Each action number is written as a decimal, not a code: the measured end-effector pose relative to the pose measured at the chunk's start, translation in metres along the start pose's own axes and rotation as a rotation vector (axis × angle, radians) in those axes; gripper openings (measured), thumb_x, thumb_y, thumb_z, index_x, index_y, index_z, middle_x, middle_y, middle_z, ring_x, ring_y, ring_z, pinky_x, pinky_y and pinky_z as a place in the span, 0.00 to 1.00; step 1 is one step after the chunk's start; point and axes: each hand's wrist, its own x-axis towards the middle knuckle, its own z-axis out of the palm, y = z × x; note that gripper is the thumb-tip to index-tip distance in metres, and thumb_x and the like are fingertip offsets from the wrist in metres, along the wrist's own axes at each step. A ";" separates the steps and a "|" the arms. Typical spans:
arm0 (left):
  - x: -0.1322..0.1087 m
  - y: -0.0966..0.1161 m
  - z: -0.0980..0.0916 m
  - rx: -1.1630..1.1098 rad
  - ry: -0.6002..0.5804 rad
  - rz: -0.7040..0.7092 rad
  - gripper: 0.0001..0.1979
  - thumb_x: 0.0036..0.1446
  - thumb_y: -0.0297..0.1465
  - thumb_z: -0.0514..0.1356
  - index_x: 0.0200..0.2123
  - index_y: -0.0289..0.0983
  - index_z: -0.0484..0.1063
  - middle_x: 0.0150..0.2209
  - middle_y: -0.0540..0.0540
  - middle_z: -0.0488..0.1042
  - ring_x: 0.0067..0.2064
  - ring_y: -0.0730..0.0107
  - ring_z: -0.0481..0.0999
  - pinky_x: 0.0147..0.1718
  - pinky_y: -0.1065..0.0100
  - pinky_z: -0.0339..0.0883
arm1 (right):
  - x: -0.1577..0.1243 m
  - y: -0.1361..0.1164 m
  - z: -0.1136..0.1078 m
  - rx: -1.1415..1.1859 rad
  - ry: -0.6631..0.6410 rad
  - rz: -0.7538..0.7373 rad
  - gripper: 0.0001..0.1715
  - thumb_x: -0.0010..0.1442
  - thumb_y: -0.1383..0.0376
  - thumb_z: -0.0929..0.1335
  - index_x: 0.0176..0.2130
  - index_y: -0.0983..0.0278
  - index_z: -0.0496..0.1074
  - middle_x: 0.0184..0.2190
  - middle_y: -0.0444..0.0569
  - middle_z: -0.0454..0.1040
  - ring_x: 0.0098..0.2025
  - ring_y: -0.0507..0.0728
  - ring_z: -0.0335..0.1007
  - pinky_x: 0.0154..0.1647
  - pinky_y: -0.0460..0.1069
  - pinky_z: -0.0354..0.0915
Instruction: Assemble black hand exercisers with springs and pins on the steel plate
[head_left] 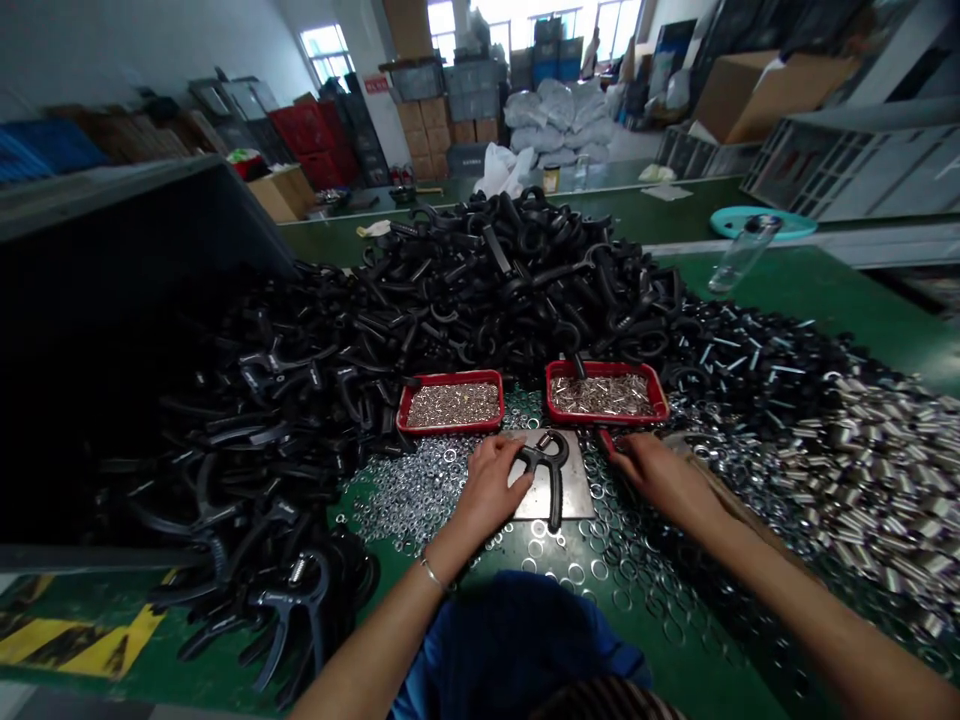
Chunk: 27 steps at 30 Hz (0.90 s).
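Note:
My left hand (491, 487) rests on a small metal plate (574, 495) and pinches the end of a black hand-gripper part (550, 470) that lies on the plate. My right hand (651, 472) lies to the right of the plate, fingers curled around a thin red-tipped tool (606, 442) whose far end shows by the right tray. Two red trays sit just beyond the plate: the left red tray (450, 403) holds small metal pieces, the right red tray (606, 392) holds short metal pins. Loose metal rings (420, 490) cover the green table around both hands.
A big heap of black handle parts (480, 290) fills the table's back and left. Finished grippers (292, 600) lie at the lower left. Metal sleeves (877, 450) pile up on the right. A clear bottle (739, 255) stands at the back right, a dark bin (112, 300) at left.

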 end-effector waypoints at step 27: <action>-0.007 0.009 0.004 -0.061 -0.106 0.023 0.23 0.56 0.35 0.65 0.53 0.39 0.65 0.52 0.42 0.69 0.56 0.54 0.65 0.58 0.53 0.58 | 0.035 -0.081 0.042 1.235 0.078 0.158 0.19 0.65 0.48 0.64 0.43 0.56 0.55 0.35 0.47 0.79 0.29 0.58 0.78 0.27 0.52 0.75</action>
